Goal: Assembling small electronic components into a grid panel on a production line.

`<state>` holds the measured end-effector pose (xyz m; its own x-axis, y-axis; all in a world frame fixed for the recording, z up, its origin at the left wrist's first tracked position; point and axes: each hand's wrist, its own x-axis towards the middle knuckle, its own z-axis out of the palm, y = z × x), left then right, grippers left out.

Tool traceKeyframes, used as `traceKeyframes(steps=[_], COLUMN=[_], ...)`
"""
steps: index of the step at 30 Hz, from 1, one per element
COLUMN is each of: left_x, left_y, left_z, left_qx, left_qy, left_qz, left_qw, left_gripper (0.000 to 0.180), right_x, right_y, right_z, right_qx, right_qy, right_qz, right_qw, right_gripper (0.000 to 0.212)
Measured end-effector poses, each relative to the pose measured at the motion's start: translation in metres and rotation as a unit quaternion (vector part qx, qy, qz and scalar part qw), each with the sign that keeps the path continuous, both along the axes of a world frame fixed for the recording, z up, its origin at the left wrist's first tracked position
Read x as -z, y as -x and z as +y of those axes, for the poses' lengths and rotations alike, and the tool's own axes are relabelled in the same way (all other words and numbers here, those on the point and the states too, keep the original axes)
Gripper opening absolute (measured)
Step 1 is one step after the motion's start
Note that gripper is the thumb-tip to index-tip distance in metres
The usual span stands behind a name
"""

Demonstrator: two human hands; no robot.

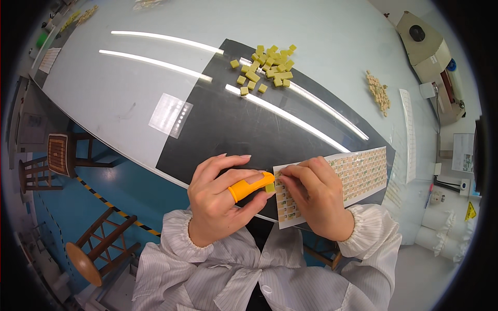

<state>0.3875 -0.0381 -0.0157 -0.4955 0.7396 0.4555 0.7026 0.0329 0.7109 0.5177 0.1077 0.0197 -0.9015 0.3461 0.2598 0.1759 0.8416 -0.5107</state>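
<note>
My left hand wears an orange finger guard on one finger. Between that finger and the thumb it pinches a small yellow-green cube. Close beside the cube, my right hand hovers over or rests on the left end of a white sheet of small labels, printed in tan and green rows. Its thumb and fingertips are pressed together; what lies between them is too small to make out. Under both hands spreads a black mat.
A loose pile of yellow-green cubes lies on the mat's far part. Light pieces are heaped at the right, near a white strip and a beige machine. A clear sheet lies left. Stools stand on the blue floor.
</note>
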Motion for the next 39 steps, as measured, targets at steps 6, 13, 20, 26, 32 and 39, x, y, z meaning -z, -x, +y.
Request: traceKeyframes(steps=[6, 13, 20, 26, 32, 39], left_x=[-0.001, -0.001, -0.003, -0.002, -0.006, -0.005], left_y=[0.0, -0.001, 0.0, 0.0, 0.003, 0.002], left_z=[0.0, 0.0, 0.002, 0.0, 0.001, 0.0], left_qx=[-0.003, -0.002, 0.003, 0.002, 0.007, 0.012], left_qy=[-0.001, 0.003, 0.0, 0.009, 0.018, 0.027], left_qz=[-0.001, -0.005, -0.014, -0.018, -0.008, -0.023], left_qw=[1.0, 1.0, 1.0, 1.0, 1.0, 0.999], left_gripper=[0.022, 0.023, 0.023, 0.023, 0.019, 0.022], right_x=[-0.001, 0.0, -0.016, -0.041, -0.044, -0.039], right_y=[0.0, 0.003, 0.003, 0.023, 0.043, 0.044], right_z=[0.001, 0.006, 0.014, 0.043, 0.045, 0.048], right_qx=[0.001, 0.012, -0.004, 0.004, -0.028, -0.04], right_qy=[0.016, 0.067, 0.215, 0.555, 0.59, 0.597], right_qz=[-0.01, -0.032, -0.077, -0.214, -0.31, -0.315], right_qw=[1.0, 0.997, 0.973, 0.804, 0.745, 0.736], right_gripper=[0.018, 0.015, 0.013, 0.011, 0.012, 0.011])
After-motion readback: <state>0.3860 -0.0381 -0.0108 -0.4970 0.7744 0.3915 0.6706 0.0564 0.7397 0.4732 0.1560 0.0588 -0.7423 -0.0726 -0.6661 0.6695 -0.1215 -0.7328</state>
